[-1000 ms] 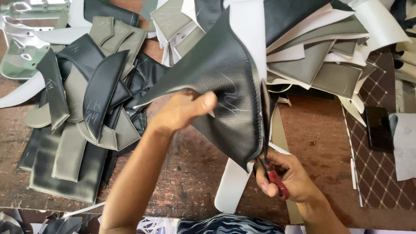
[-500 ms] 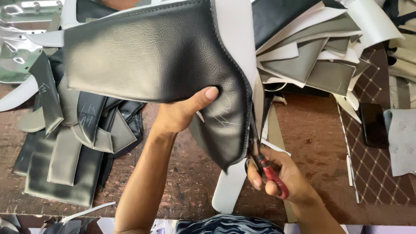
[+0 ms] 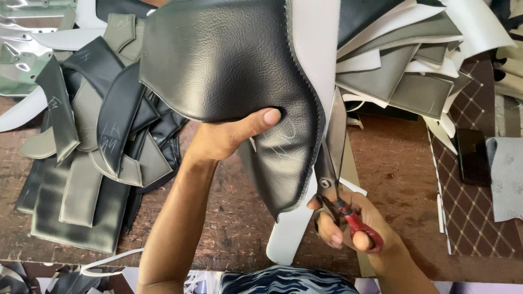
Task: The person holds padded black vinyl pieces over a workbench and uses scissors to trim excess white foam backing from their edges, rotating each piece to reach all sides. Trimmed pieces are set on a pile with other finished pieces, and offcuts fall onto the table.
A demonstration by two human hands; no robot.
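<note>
At the middle of my view, my left hand [image 3: 229,139] is pinched shut on a large curved panel of black grained faux leather [image 3: 229,65], thumb on the front face, holding it raised above the desk. My right hand [image 3: 354,226] is closed through the red loops of a pair of steel scissors [image 3: 332,163], whose blades point up and away from me along the panel's stitched right edge, beside a white backing strip [image 3: 316,49] that runs along that seam and hangs down toward me. Beneath both hands lies the worn brown wooden desk [image 3: 392,163]. To the left sits a heap of black and grey-green cut leather pieces [image 3: 92,147], some chalk-marked. Beyond the scissors, a stack of grey and white offcuts [image 3: 403,71] fans out. At far right lies a brown diamond-quilted sheet [image 3: 479,218].
</note>
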